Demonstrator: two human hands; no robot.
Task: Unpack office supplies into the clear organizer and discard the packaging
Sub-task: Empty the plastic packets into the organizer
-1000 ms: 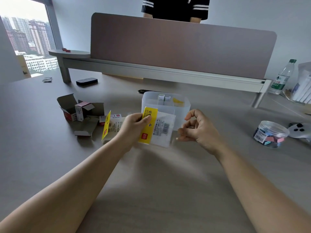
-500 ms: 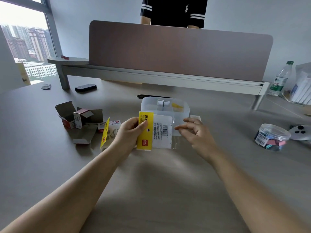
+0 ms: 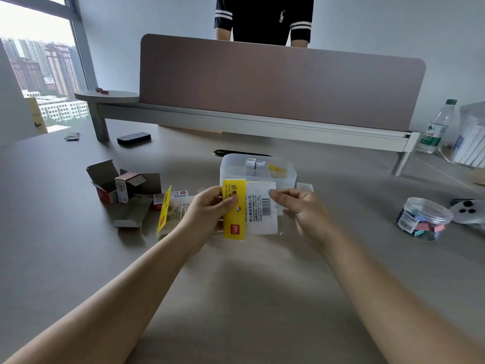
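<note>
Holding a sticky-note pack (image 3: 258, 206) upright above the desk (image 3: 236, 298), just in front of the clear organizer (image 3: 258, 170). Left hand (image 3: 210, 208) gripping the pack's yellow header strip (image 3: 234, 222), thumb lying across its front and fingers curled behind. Right hand (image 3: 299, 208) pinching the pack's upper right edge between thumb and fingertips, near the barcode, with the clear wrapper showing past the white label. Sitting in the organizer: two small boxes (image 3: 254, 164) at the back and something yellow (image 3: 277, 169) beside them. Lying left of the hands on the desk: opened cardboard boxes (image 3: 123, 185), flattened card, and a yellow-edged package (image 3: 168, 208) standing tilted. Resting just right of the organizer: a small white piece (image 3: 305, 186). Standing well off to the right: a clear round tub of coloured clips (image 3: 425, 218), with a white controller (image 3: 469, 211) just behind it. Further back: a water bottle (image 3: 437, 127), a dark flat object (image 3: 133, 138), and a desk divider (image 3: 280, 82) with a person in a dark shirt (image 3: 263, 18) standing behind it.
</note>
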